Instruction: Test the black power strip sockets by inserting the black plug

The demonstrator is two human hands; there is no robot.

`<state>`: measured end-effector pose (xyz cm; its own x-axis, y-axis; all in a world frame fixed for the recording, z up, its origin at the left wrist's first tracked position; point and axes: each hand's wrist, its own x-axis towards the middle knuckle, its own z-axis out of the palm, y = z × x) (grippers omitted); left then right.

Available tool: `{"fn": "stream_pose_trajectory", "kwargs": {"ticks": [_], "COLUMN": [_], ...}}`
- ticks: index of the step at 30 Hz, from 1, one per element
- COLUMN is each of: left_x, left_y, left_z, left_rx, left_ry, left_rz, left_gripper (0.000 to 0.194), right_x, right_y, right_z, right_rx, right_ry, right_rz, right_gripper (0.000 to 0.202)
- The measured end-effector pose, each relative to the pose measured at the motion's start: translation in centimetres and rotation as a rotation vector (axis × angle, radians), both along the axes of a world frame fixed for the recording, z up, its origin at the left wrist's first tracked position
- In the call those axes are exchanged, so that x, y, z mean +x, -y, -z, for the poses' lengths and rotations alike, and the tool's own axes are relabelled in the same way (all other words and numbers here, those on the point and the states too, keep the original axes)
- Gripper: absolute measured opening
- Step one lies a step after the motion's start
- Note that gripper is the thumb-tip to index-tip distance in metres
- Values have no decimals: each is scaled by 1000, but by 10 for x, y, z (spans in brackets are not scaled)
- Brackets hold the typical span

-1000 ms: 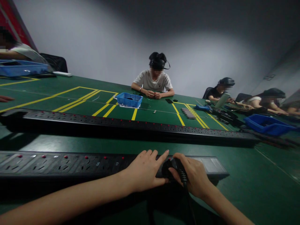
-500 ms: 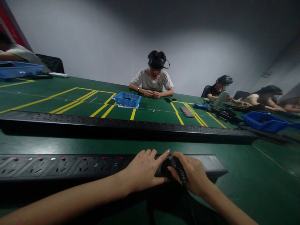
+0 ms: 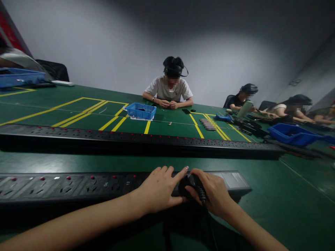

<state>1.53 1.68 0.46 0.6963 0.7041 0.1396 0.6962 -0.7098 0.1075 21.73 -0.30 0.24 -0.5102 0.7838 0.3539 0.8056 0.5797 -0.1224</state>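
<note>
A long black power strip (image 3: 89, 188) with red lights and numbered sockets lies across the green table in front of me. My left hand (image 3: 162, 188) rests over the strip near its right part, index finger and thumb spread apart on either side of a black plug. My right hand (image 3: 211, 191) is closed around that black plug (image 3: 195, 184), whose cable (image 3: 209, 223) hangs down toward me. The plug sits against the strip's top; its prongs are hidden.
A second long power strip (image 3: 146, 144) lies parallel behind. Beyond are a blue tray (image 3: 141, 111) and yellow tape lines. A person (image 3: 170, 90) sits opposite; others work at the right, near a larger blue bin (image 3: 293, 134). Another blue tray (image 3: 21, 78) is at far left.
The whole view has shifted very slightly, with the scene a little farther left. Both hands keep the same hold and place on the strip and plug.
</note>
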Motion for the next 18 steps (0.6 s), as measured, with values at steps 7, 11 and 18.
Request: {"fn": "stream_pose_trajectory", "kwargs": {"ticks": [7, 11, 18], "left_x": [0, -1, 0], "left_y": [1, 1, -1], "left_z": [1, 1, 1], "left_rx": [11, 12, -23], "left_ry": [1, 3, 6], "left_rz": [-10, -11, -1], "left_gripper": [71, 70, 70], "right_x": [1, 0, -1], "right_y": [-1, 0, 1], "right_z": [3, 3, -1], "right_rx": [10, 11, -47], "right_ry": [-14, -4, -3], "right_rz": [6, 18, 39], "right_gripper": [30, 31, 30]}}
